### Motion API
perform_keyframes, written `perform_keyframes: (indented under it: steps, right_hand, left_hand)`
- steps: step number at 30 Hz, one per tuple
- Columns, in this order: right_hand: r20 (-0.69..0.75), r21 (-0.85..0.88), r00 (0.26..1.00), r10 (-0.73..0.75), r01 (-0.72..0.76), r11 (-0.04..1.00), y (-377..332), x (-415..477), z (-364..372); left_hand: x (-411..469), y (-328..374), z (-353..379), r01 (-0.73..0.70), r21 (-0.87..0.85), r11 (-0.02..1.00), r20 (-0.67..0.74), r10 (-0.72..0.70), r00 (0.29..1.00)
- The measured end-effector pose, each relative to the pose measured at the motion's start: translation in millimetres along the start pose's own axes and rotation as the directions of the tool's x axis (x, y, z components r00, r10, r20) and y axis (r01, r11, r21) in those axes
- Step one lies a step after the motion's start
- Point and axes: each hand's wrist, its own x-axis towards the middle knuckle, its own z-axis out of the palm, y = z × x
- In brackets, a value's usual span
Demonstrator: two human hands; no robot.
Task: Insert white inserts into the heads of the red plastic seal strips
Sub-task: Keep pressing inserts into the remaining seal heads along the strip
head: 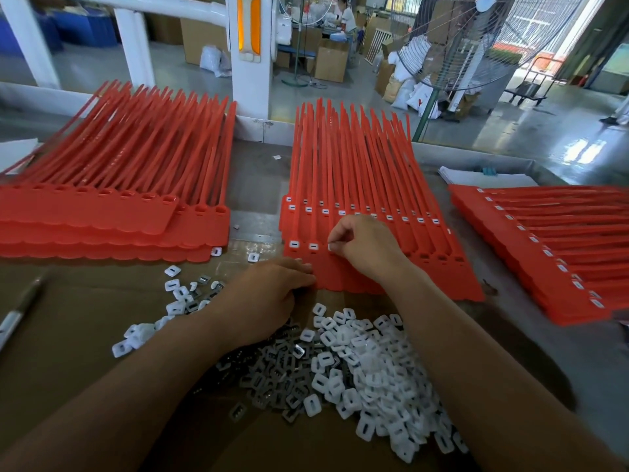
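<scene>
right hand (364, 247) is pinching a white insert (331, 247) onto a head in the front row of the middle stack of red seal strips (357, 178). left hand (272, 294) rests its fingertips on that stack's near edge. loose pile of inserts (374, 366) sits on the desk (517, 352) between the arms.

I am looking down on a grey worktable (258, 172) that is carrying a cardboard sheet (85, 318) across its near half. Red seal strips are lying in a left stack (102, 216), a middle stack (357, 185) and a right stack (544, 253). White inserts (374, 362) and grey metal clips (272, 379) are lying heaped on the cardboard, and a pen (20, 315) is lying near left.
</scene>
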Motion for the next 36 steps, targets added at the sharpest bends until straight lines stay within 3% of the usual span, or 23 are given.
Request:
perform_keyframes:
  steps: [9, 21, 26, 36]
  right_hand:
    - [0.013, 0.047, 0.991, 0.131, -0.132, 0.99, -1.8, 7.5, -2.0]
    - [0.161, -0.137, 0.919, 0.361, -0.341, 0.93, -15.0, 31.7, -4.7]
    - [0.144, -0.071, 0.925, 0.351, -0.344, 0.936, -13.1, 28.6, -4.6]
    - [0.078, 0.13, 0.986, 0.15, -0.159, 0.979, -2.4, 4.9, -11.1]
  left_hand:
    - [0.0, 1.3, 0.2, 0.003, 0.003, 1.0, -0.016, -0.003, 1.0]
    - [-0.4, 0.0, 1.4, 0.005, 0.003, 1.0, -0.028, -0.005, 1.0]
    - [0.3, 0.2, 1.5, 0.001, 0.012, 1.0, -0.018, -0.001, 1.0]
    - [0.9, 0.7, -0.2, 0.01, 0.026, 1.0, -0.003, -0.01, 1.0]
